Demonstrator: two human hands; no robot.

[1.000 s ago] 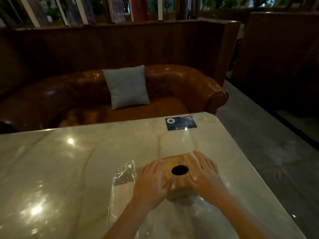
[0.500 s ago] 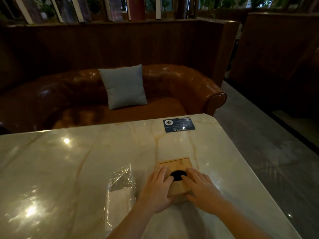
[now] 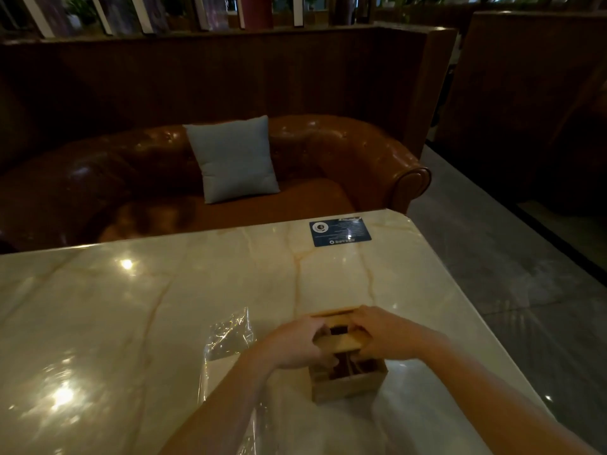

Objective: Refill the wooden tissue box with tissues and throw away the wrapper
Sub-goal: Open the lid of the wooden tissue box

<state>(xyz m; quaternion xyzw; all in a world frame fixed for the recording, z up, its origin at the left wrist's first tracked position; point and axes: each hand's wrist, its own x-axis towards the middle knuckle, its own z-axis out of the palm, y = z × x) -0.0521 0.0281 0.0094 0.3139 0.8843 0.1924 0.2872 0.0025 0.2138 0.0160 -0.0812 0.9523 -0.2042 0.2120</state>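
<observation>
While both hands (image 3: 297, 343) (image 3: 382, 330) grip the lid (image 3: 338, 343), it sits tilted above the box (image 3: 345, 384). Fingers close on its left and right ends. Tissues (image 3: 230, 372) lie left, nearer the left hand.

Blue card (image 3: 340, 232) on marble table (image 3: 164, 307), round logo, print too small to read

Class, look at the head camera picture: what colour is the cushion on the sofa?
The cushion is pale grey-blue, seen clearly in the head view.

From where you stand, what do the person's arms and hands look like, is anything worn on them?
Both the left hand and the right hand are bare: no gloves, and no rings or watch that I can make out in the dim light. The forearms are uncovered too, with no sleeves in view.
</observation>
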